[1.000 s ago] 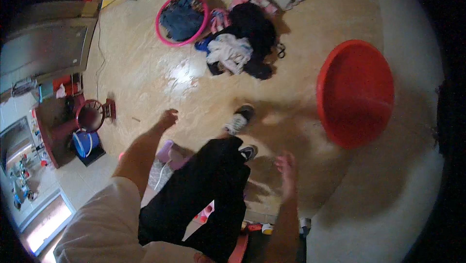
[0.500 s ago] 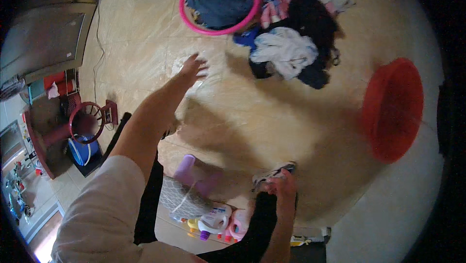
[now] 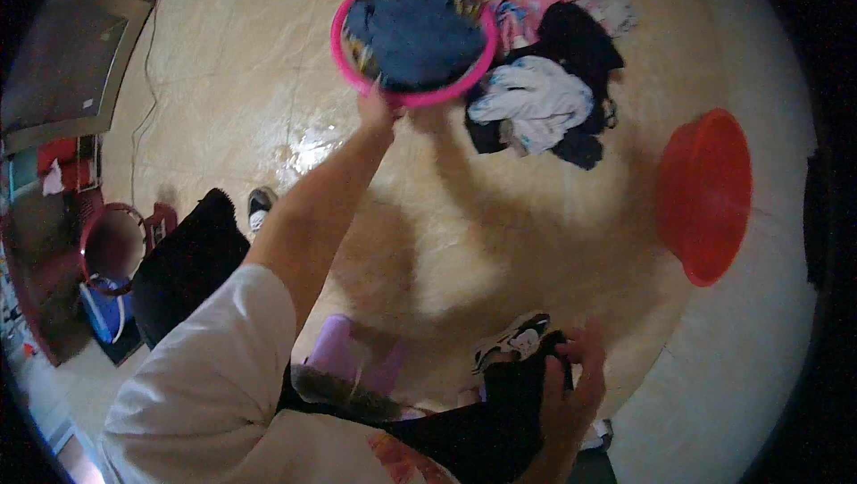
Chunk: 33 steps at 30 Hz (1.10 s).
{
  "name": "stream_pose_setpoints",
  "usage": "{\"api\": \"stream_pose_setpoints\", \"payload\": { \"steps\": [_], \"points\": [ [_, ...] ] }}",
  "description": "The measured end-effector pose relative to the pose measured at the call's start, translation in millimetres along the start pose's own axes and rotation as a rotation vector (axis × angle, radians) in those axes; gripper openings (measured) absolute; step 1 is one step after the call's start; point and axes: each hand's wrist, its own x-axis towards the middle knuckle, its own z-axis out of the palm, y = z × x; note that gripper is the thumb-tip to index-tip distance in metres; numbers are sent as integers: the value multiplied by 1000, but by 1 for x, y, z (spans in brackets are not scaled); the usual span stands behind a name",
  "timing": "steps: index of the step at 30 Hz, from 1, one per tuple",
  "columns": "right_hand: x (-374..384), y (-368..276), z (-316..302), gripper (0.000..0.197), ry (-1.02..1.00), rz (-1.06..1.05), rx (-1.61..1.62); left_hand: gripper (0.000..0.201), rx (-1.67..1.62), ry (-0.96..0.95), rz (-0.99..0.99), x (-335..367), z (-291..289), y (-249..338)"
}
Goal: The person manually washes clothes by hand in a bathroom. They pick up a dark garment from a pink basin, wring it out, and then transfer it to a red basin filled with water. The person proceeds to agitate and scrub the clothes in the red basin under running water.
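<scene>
My left hand (image 3: 378,111) reaches forward and grips the near rim of a round pink basin (image 3: 336,46). Heaped inside the basin are dark blue garments (image 3: 415,33), with some brown patterned cloth at the edges. The basin looks slightly tilted, and I cannot tell whether it is off the floor. Low on the right, my right hand (image 3: 576,381) holds nothing, its fingers apart and loosely bent beside my black trouser leg and my patterned shoe (image 3: 513,341).
Right of the basin lies a clothes pile with a white garment (image 3: 536,104), a black garment (image 3: 576,42) and pink pieces (image 3: 546,4). A red basin (image 3: 705,198) leans on its side at the right. A purple stool (image 3: 332,350) stands close behind me; a cable (image 3: 143,118) runs along the left.
My left hand has gone forward from above the wet floor and taken hold of the pink basin's rim. The basin has come slightly nearer and tilted. My right hand has moved rightward and opened.
</scene>
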Motion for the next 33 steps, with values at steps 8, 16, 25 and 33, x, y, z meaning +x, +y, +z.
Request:
{"api": "stream_pose_setpoints", "payload": {
  "steps": [8,16,25,33],
  "points": [
    [-65,-20,-7,54,30,-93,-24,37,214,34,-198,-109,-188,-164],
    [-91,9,60,53,-379,-241,-446,42,217,-47,-262,-182,-273,-191],
    [-105,37,193,48,-417,-339,-283,28,824,-191,134,-226,-234,-85],
    [-65,73,296,64,-172,-94,-94,42,1057,-191,215,-217,-253,-86]
  ]
}}
